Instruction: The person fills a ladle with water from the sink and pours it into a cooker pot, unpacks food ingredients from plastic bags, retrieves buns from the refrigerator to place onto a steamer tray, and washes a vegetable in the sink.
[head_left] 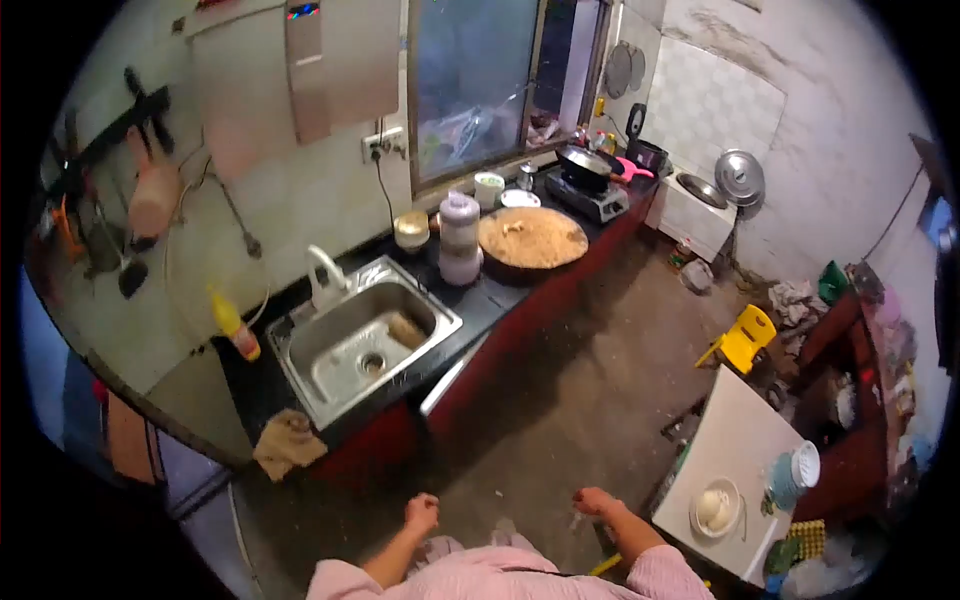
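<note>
Both of my hands hang low in front of my body, over the floor. My left hand (422,512) has its fingers curled in, and whether anything is inside is too small to tell. The cloth (288,443) on the counter corner is the nearest thing to it. My right hand (596,502) is also curled, with its contents unclear. To its right stands a white table (735,440) with a bowl (717,507) of pale round items. Neither hand touches the counter or the table.
A steel sink (340,372) is set in the dark counter (488,305). Behind it are a yellow bottle (234,325), a white dispenser (460,238), a wide round board (532,238) and a stove (590,195). A yellow chair (742,340) stands beyond the table.
</note>
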